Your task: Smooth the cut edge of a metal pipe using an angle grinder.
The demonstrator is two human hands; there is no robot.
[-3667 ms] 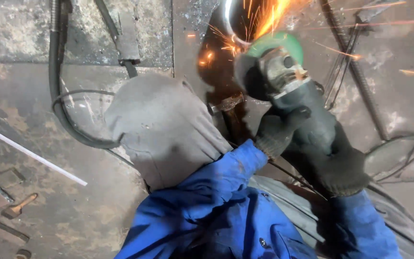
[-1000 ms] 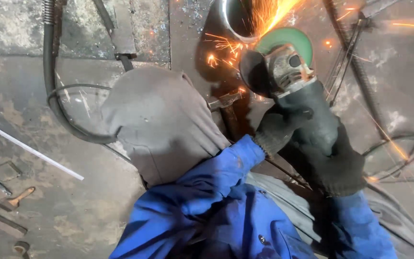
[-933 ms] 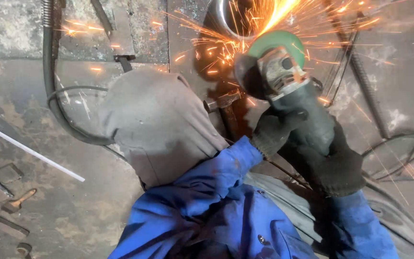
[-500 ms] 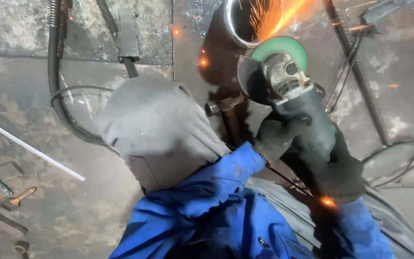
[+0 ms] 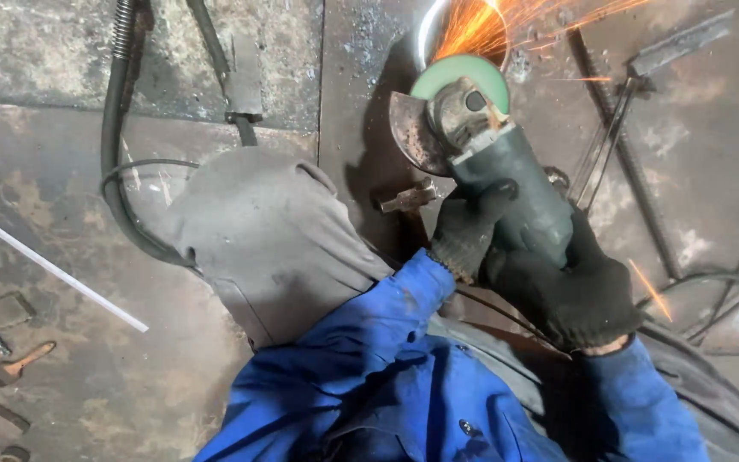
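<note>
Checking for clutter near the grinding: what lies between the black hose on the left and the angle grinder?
In the head view, a large grey leather glove lies between the black hose and the angle grinder, with a small hammer head just beyond it.

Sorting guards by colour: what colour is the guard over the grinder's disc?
Green, a rounded guard atop the grinder; the head view shows it clearly.

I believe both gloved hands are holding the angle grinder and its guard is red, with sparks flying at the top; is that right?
Not quite: the guard is green, not red, as the head view shows. The rest holds: the left hand and the right hand, both in dark gloves, grip the angle grinder, and orange sparks fly at the top.
</note>
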